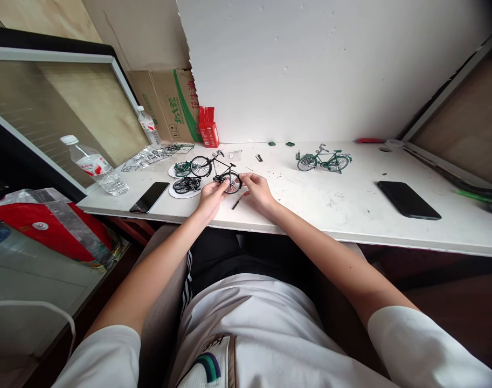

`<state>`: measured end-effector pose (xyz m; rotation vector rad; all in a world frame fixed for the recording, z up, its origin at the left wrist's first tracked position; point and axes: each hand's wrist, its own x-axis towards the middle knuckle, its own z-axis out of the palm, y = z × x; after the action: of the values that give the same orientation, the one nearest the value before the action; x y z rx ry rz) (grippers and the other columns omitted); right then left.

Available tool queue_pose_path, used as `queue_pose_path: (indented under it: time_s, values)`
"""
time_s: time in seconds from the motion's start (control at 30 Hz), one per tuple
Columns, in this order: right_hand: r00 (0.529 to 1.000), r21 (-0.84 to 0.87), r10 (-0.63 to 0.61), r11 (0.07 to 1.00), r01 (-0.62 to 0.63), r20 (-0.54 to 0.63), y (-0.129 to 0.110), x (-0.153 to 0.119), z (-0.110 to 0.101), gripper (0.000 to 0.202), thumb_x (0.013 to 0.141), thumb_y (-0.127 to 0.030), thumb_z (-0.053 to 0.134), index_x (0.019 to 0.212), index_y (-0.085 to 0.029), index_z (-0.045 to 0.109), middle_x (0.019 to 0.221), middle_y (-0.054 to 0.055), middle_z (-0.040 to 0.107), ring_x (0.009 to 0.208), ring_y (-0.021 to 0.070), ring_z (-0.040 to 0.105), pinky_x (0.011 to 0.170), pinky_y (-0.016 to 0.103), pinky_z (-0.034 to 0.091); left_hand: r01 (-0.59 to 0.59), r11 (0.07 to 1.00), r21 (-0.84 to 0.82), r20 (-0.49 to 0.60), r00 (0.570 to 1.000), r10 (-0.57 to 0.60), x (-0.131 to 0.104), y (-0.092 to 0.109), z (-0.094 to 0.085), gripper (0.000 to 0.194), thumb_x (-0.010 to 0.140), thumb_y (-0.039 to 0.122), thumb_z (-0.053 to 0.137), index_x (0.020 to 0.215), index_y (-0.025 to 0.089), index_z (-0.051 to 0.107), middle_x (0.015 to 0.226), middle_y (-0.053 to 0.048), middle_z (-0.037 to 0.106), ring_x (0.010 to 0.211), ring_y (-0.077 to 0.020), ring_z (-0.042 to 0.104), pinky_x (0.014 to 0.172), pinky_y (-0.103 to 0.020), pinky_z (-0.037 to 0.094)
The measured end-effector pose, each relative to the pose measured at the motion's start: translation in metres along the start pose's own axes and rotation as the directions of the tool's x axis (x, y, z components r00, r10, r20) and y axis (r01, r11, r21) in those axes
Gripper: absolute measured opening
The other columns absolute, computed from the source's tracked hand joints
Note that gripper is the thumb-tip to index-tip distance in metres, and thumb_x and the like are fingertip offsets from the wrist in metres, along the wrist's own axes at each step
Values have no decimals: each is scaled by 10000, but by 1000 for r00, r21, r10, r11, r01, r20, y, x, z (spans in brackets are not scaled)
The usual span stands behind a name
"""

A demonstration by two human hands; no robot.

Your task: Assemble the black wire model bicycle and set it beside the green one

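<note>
White cotton-like shirt (265, 323) nearest, softly creased, short sleeves; bare forearms run forward to a white tabletop (310, 205), its surface flat and scuffed with specks. Black model bicycle (222, 172) is up at the near edge, between and just beyond the hands, its rear wheel within reach of both. Left hand (210, 198) clamped on the lower side of that wheel, thumb uppermost. Right hand (259, 191) at the wheel's outer edge, thumb and forefinger close together; cannot tell whether they pinch the rim. Bicycle: thin, glossy tubing, fine pale spokes, front wheel angled off to the left. A slim dark rod (236, 203) shows just below, between the hands. Left of them, two pale oval pads: green model parts (183, 168) on the far one, black model parts (186, 185) on the near. Green model bicycle (324, 160) stands upright, well apart to the right. Flat, dark phones at either side; clear plastic bottle (98, 168) at far left, ribbed near the base; behind, a creased brown cardboard carton (163, 102) and small red box (209, 128).
</note>
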<state>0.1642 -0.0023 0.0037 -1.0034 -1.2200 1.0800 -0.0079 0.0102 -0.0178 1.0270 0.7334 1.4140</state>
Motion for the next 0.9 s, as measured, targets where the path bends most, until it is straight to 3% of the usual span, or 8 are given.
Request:
queue_pose_path:
  time_s: [0.2,0.37,0.47,0.57,0.67,0.73,0.9]
  values:
    - [1000,-14,28,1000,-28,3,1,-1,-1,489,914,-652,752,1057,-184,760,1116,98,780,1010,223,694,640,252,560,8,1000,0,9,1000,-8,-1,1,0,415,685,446,1021,850,149,783,953,-89,810,963,-229,755,936,-376,575]
    - [995,2,33,999,-33,-92,-12,7,-12,406,1040,-556,572,1146,-192,717,1225,122,779,1075,221,700,657,244,565,10,1000,-6,-17,1000,-11,-1,0,0,388,690,421,1020,806,154,763,911,-81,793,979,-238,753,943,-379,573]
    - [990,-26,41,999,-45,-138,-24,17,-26,363,1056,-515,520,1105,-203,700,1219,118,785,1057,216,707,670,246,571,10,1000,-17,-8,1000,-10,-1,0,0,374,700,404,1019,813,149,769,899,-77,783,986,-244,753,974,-399,571]
    - [999,-182,7,983,-14,-42,-35,25,-44,278,1007,-432,605,998,-184,730,1128,112,806,985,215,709,685,262,562,7,1000,-21,1,1000,-7,0,-2,-1,382,695,401,1024,822,144,772,901,-79,784,986,-243,752,994,-406,568]
    - [984,-498,-63,856,140,169,-39,30,-63,176,932,-317,726,893,-162,801,924,86,818,854,213,694,788,311,555,-5,1000,-17,-9,1000,5,2,-4,-3,395,699,413,1021,850,145,774,925,-78,790,977,-225,745,986,-386,564]
    - [953,-648,-19,729,220,303,-36,30,-70,101,883,-233,766,857,-178,847,889,65,828,822,227,704,820,326,547,-8,1000,-15,-31,999,7,3,-5,-4,399,709,418,1018,857,146,767,931,-72,786,960,-209,738,978,-375,556]
    - [927,-770,-42,544,333,372,-20,27,-64,288,911,-63,654,1033,-177,888,1077,103,855,967,267,763,889,330,545,-4,1000,-9,-91,996,3,4,-5,-4,428,693,425,1031,801,147,724,877,-50,764,887,-174,712,917,-340,543]
